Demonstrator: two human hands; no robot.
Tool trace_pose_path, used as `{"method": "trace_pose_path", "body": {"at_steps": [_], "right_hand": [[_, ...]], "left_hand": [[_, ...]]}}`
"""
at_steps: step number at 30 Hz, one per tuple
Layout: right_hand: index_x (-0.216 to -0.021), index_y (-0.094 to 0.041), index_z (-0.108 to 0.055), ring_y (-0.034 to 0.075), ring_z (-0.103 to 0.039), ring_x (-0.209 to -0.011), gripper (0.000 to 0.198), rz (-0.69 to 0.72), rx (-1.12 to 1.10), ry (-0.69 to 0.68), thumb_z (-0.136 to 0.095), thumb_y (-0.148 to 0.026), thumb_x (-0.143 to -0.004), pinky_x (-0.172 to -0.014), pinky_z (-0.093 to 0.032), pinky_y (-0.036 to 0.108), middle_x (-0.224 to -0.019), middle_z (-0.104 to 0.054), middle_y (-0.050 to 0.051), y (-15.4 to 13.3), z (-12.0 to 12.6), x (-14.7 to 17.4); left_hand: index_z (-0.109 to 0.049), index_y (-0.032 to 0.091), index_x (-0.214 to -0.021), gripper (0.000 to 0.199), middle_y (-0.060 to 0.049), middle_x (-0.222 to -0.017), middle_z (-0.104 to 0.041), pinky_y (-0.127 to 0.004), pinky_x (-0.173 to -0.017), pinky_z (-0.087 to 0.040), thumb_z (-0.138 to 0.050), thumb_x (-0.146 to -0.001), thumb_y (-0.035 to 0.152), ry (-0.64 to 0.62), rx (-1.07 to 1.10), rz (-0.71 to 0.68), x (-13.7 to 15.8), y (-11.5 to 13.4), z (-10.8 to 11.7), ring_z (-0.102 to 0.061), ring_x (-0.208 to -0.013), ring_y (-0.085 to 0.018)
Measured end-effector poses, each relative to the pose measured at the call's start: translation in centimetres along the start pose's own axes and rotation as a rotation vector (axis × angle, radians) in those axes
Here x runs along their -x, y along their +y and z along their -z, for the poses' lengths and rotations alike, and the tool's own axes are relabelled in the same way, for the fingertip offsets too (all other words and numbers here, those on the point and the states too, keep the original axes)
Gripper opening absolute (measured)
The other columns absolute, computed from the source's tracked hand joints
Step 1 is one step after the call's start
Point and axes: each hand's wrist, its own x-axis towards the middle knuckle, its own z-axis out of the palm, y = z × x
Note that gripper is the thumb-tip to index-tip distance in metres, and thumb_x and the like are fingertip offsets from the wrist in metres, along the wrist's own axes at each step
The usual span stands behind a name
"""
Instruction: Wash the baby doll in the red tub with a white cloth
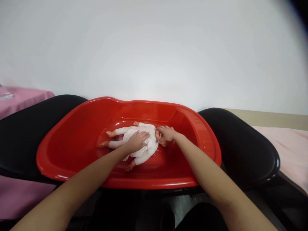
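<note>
A baby doll [151, 147] in white clothes lies on its back inside a red baby bathtub [68, 138]. Its bare feet point left and its head is toward the right end. My left hand [138, 141] rests on the doll's chest and belly, fingers stretched out over the cloth. At the head, my right hand [166, 133] has its thumb and fingers curved around the face, covering much of it. The doll's arms are spread out to the sides, one toward the far wall of the tub and one toward me.
The tub sits across black chair seats, one at the left [29, 134] and another at the right [243, 147]. Pink cloth [26, 99] lies beyond the left seat, and a pale pink cover [288, 147] is at the far right. A white wall [154, 48] stands behind.
</note>
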Motion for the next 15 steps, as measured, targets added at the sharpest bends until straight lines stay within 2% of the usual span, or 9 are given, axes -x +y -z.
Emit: {"method": "trace_pose_path", "body": {"at_steps": [6, 15], "right_hand": [[-0.132, -0.03, -0.049, 0.036, -0.044, -0.122, 0.078, -0.008, 0.013, -0.011, -0.073, -0.058, -0.063, -0.098, -0.034, 0.057, -0.137, -0.051, 0.01, -0.4, 0.3, 0.2], [-0.127, -0.029, -0.051, 0.035, -0.046, -0.119, 0.074, -0.019, 0.01, 0.008, -0.072, -0.06, -0.064, -0.097, -0.035, 0.057, -0.134, -0.053, 0.009, -0.3, 0.3, 0.3]], "left_hand": [[-0.04, 0.025, -0.149, 0.062, -0.007, -0.131, -0.06, -0.042, -0.107, -0.03, -0.045, -0.089, 0.04, 0.049, -0.008, 0.013, 0.1, 0.9, 0.9, -0.05, -0.12, -0.029], [-0.043, 0.023, -0.147, 0.058, -0.009, -0.127, -0.062, -0.039, -0.1, -0.035, -0.044, -0.09, 0.038, 0.074, -0.08, 0.026, 0.2, 0.8, 1.3, -0.053, -0.113, -0.028]]}}
